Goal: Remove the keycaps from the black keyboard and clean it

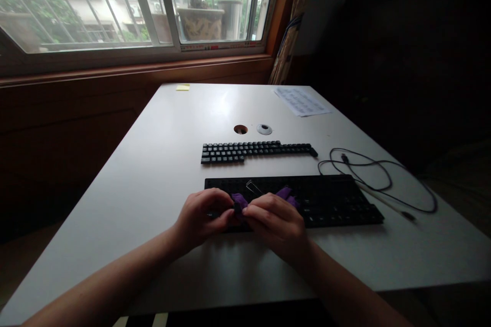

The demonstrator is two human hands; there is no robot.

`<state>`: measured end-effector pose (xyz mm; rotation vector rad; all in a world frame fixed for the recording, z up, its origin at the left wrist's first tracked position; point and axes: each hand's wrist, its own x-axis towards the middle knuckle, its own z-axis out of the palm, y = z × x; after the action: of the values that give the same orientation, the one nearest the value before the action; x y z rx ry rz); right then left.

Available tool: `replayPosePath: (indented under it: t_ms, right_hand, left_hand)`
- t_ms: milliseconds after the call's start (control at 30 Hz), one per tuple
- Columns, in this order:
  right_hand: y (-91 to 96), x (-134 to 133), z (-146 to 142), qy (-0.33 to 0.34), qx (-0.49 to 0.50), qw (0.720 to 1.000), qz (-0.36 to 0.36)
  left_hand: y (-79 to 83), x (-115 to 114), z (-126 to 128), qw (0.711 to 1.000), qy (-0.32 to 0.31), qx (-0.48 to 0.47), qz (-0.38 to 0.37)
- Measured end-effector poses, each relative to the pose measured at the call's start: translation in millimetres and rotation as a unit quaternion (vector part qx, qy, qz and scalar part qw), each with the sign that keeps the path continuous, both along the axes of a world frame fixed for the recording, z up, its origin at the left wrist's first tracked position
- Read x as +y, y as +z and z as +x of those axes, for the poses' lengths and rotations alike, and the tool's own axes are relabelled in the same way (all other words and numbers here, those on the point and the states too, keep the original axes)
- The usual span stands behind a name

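Keycap (237, 208), or so the small black piece appears, sits between your two sets of fingertips: your left hand (207, 212) pinches it, and your right hand (278, 219) presses purple cloth (286, 193) against it from the other side. It lies right at the grip, not off to one side, with your hands almost meeting. Beneath, the black keyboard (333, 199) runs its long axis left to right, your grip over its left half. (Wire keycap puller (252, 186) shows just beyond your right fingers; whether they touch it, I cannot tell.) Rows of loose keycaps (249, 150) lie farther off, roughly parallel.
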<state>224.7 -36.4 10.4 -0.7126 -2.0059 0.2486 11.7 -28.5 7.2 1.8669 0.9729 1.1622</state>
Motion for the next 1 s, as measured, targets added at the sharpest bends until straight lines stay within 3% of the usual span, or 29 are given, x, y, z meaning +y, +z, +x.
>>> replayPosePath:
  t_ms: [133,267,567,800,1000]
  right_hand:
    - [0.1,3.8,2.7,-0.055,0.050,0.996,-0.038]
    - [-1.6,4.8,4.3,-0.079,0.073,0.993,-0.054]
    - [-2.2,0.3,-0.6,-0.036,0.074,0.996,-0.047]
    - [-2.3,-3.7,-4.3,0.008,0.047,0.998,-0.049]
    - [-4.3,-3.3,-1.4,0.017,0.010,1.000,-0.015]
  left_hand:
    - [-2.3,-1.1,-2.6,0.998,-0.024,-0.047,-0.030]
    - [-3.5,0.3,-2.5,0.999,-0.018,-0.027,0.008]
    - [2.7,4.1,-0.3,0.991,0.004,0.049,0.125]
    - [3.3,3.8,-0.2,0.990,0.000,0.060,0.125]
    - [1.5,3.0,-0.9,0.995,0.004,0.056,0.077]
